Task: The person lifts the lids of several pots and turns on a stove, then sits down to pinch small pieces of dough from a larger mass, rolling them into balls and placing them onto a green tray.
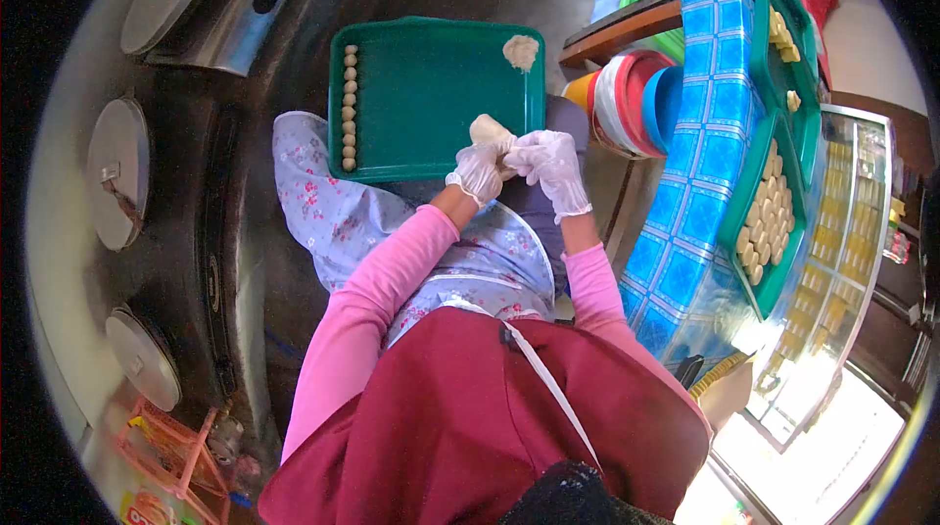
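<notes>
My left hand (478, 172), in a thin clear glove, is closed round a pale piece of dough (489, 129) that sticks up above its fingers. My right hand (551, 168), gloved too, meets it from the side, its fingertips pinched at the lower part of the dough; the exact contact is partly hidden. Both hands are at the near edge of a green tray (431, 99) resting across my lap. Along the tray's left side runs a column of small round dough balls (349, 114). A flattened, crumbly dough lump (520, 52) lies in its far right corner.
To the right, a table with a blue checked cloth (700, 148) carries green trays, one with many pale dough pieces (768, 216). Stacked tubs (632, 99) stand beside it. Round metal lids (119, 172) line the left side, above an orange plastic rack (176, 456).
</notes>
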`<action>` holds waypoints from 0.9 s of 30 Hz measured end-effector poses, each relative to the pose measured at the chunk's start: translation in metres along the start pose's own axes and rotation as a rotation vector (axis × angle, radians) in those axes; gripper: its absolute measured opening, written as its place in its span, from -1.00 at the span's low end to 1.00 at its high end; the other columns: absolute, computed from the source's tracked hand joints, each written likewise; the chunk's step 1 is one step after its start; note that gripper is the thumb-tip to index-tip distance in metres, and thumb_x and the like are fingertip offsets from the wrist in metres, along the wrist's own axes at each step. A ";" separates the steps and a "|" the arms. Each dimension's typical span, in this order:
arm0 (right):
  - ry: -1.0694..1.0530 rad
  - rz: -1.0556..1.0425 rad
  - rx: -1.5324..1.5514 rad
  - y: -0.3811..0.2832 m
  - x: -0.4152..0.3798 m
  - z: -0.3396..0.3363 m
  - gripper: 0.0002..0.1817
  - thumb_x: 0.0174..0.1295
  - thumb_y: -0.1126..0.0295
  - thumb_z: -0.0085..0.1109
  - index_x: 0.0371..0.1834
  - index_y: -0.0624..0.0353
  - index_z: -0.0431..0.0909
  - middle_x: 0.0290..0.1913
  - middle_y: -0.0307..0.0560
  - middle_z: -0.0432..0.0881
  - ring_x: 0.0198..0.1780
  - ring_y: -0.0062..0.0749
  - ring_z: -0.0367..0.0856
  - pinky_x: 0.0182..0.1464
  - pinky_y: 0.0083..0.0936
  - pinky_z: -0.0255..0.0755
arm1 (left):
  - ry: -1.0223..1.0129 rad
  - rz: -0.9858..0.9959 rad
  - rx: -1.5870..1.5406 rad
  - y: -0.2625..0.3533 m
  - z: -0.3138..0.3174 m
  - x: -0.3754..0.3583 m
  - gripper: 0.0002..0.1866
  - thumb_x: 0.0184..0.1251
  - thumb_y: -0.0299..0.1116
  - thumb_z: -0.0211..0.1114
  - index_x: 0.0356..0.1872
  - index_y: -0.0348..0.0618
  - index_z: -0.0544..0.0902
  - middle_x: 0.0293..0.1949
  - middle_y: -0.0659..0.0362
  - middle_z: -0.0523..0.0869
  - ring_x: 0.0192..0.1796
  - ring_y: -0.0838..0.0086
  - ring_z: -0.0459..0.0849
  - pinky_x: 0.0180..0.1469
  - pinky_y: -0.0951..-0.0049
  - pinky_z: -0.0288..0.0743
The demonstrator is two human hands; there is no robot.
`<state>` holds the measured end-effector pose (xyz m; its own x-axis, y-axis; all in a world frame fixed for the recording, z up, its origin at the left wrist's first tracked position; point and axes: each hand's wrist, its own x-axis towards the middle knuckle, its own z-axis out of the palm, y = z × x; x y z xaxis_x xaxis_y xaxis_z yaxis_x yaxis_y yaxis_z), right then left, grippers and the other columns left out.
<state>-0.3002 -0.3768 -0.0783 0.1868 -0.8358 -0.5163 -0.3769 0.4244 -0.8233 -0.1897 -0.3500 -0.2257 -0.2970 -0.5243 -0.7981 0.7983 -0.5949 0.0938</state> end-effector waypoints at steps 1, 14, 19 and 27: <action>-0.043 0.032 0.128 -0.011 -0.011 -0.001 -0.85 -0.07 0.47 0.43 -0.43 0.25 0.67 -0.59 -0.18 0.63 -0.66 -0.63 0.50 -0.68 -0.66 0.29 | -0.020 0.260 0.363 -0.001 -0.003 -0.007 -0.74 0.48 -0.31 0.04 -0.12 -0.25 0.63 -0.18 0.02 0.72 -0.14 0.21 0.74 -0.10 0.18 0.68; 0.074 -0.782 -0.360 -0.025 0.030 0.014 -0.80 0.16 0.33 0.25 -0.27 0.21 0.74 -0.23 -0.01 0.75 -0.18 -0.27 0.70 -0.09 -0.42 0.52 | -0.414 0.496 -0.148 0.053 0.012 -0.078 -0.84 0.37 -0.67 0.09 -0.07 -0.39 0.49 -0.13 -0.01 0.60 0.02 0.21 0.64 0.16 0.40 0.61; 0.502 -0.962 -1.045 -0.017 0.134 0.016 -0.87 0.08 0.49 0.09 -0.34 0.26 0.60 -0.37 0.07 0.62 -0.37 -0.06 0.62 -0.23 -0.22 0.51 | -0.167 0.506 -0.305 0.083 0.035 -0.126 -0.81 0.37 -0.62 0.17 -0.04 -0.43 0.49 -0.10 -0.08 0.64 0.04 0.17 0.65 0.17 0.37 0.61; 0.419 -0.924 -1.612 -0.013 0.164 0.031 -0.77 0.04 0.56 0.05 -0.25 0.46 0.55 -0.28 0.30 0.61 -0.27 0.04 0.67 -0.29 -0.22 0.55 | -0.292 0.617 -0.261 0.098 0.021 -0.125 -0.80 0.34 -0.62 0.20 -0.05 -0.39 0.52 -0.08 -0.04 0.66 0.03 0.16 0.68 0.25 0.21 0.57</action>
<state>-0.2371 -0.5080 -0.1597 0.6879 -0.7031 0.1799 -0.7156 -0.6158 0.3297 -0.0857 -0.3551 -0.1039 0.1491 -0.8800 -0.4509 0.9536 0.0073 0.3009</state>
